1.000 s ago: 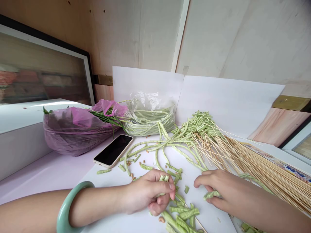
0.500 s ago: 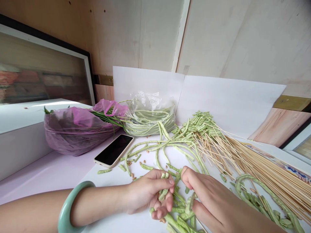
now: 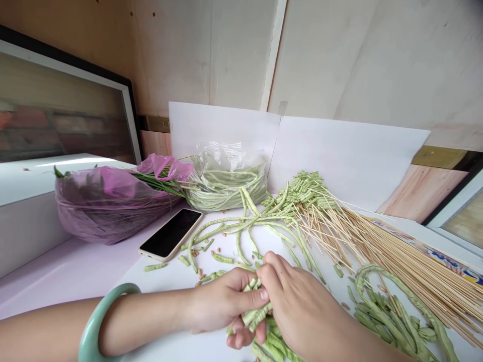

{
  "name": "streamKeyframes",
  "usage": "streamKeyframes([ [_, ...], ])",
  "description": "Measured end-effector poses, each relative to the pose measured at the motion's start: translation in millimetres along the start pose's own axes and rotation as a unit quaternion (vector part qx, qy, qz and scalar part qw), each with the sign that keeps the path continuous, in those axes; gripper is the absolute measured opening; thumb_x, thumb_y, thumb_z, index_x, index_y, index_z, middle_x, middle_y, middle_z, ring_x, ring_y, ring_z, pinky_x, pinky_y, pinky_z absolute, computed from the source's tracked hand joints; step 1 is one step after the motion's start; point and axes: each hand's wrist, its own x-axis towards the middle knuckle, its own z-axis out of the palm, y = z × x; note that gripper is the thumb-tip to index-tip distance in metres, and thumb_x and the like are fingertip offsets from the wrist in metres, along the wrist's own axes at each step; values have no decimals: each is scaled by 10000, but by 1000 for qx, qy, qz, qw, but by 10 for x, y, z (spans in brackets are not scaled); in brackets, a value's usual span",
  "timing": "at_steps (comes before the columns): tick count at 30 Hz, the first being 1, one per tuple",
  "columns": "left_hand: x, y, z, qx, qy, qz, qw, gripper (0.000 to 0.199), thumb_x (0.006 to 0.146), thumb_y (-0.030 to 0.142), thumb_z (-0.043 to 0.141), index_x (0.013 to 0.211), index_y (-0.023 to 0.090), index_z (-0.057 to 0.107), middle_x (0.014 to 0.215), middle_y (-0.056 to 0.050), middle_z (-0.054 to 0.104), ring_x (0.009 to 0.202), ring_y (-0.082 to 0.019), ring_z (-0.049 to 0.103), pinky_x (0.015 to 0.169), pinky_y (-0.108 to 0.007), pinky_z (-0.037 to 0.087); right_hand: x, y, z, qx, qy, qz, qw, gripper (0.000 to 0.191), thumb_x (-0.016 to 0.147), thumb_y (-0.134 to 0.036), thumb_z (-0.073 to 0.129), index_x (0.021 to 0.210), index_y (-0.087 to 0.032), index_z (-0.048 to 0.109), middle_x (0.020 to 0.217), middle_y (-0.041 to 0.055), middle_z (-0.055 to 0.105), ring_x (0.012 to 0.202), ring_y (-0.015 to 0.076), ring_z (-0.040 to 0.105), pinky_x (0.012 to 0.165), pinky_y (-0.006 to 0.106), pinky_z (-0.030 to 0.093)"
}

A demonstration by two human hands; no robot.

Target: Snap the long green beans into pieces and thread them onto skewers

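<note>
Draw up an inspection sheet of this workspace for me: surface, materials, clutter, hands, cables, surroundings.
Surface: white sheet, strewn with bean scraps and brown seeds.
Job's things: bundle of short bean pieces; loose long beans; thin wooden sticks, more cut beans heaped at their far end.
Clutter: phone lying flat, screen dark; purple bag with green stalks; clear bag of long beans.
Grip: left hand holds the bundle; right hand meets it, its hold partly hidden.
Cables: nothing seen.
Surroundings: upright white boards before a panelled wall; framed pane at left.

Bright, soft lt w/ glare on white ledge.
</note>
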Motion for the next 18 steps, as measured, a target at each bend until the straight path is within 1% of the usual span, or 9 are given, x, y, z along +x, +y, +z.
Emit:
streamKeyframes([
  [3, -8, 22, 13, 23, 5, 3, 1000, 539, 653, 593, 753, 838, 112, 593, 600, 0, 603, 354, -34, 459, 312, -134, 331, -10, 3, 2, -12, -9, 6, 1000, 277, 680, -38, 469, 819, -239, 337, 734, 16, 519, 537, 191, 517, 456, 290, 339],
  [5, -19, 38, 31, 55, 16, -3, 998, 501, 653, 550, 770, 834, 118, 593, 587, 15, 596, 357, -34, 454, 320, -138, 332, -15, 4, -8, -7, -14, 2, 1000, 297, 649, -38, 469, 839, -234, 352, 762, 22, 534, 546, 190, 520, 453, 289, 333],
  [7, -31, 48, 54, 80, 37, -18, 996, 438, 676, 497, 764, 838, 136, 578, 558, 37, 583, 346, -36, 436, 316, -142, 316, -22, 16, -35, 14, -25, 4, 1000, 339, 615, -17, 465, 865, -227, 374, 803, 30, 550, 559, 187, 533, 460, 284, 339],
  [10, -38, 50, 84, 83, 73, -23, 994, 351, 692, 437, 735, 781, 155, 546, 500, 59, 548, 327, -34, 393, 308, -145, 262, -41, 75, -106, 83, -63, 43, 994, 363, 605, 31, 459, 857, -222, 396, 777, 2, 544, 572, 163, 551, 475, 256, 354],
  [12, -36, 45, 89, 70, 85, -15, 994, 303, 687, 388, 724, 726, 159, 530, 474, 66, 520, 330, -35, 389, 321, -147, 258, -53, 134, -165, 139, -102, 74, 982, 333, 639, 42, 474, 827, -225, 407, 711, -32, 524, 555, 142, 540, 471, 234, 345],
  [15, -35, 37, 77, 29, 75, -6, 997, 244, 684, 320, 706, 697, 159, 524, 453, 81, 477, 312, -23, 336, 341, -158, 257, -57, 218, -246, 207, -150, 99, 962, 242, 736, -11, 537, 824, -224, 466, 724, -42, 556, 594, 136, 547, 503, 227, 356],
  [17, -37, 31, 65, 3, 63, 2, 998, 206, 689, 286, 690, 702, 159, 529, 443, 88, 449, 305, -15, 275, 333, -164, 207, -54, 257, -278, 246, -163, 85, 952, 138, 839, -103, 566, 810, -225, 509, 742, -44, 565, 632, 132, 550, 544, 229, 372],
  [18, -36, 25, 60, -3, 62, 7, 998, 193, 693, 274, 683, 699, 160, 528, 441, 90, 436, 307, -16, 264, 331, -167, 187, -54, 270, -284, 262, -161, 69, 949, 128, 885, -146, 559, 791, -223, 519, 740, -46, 560, 638, 126, 546, 559, 229, 375],
])
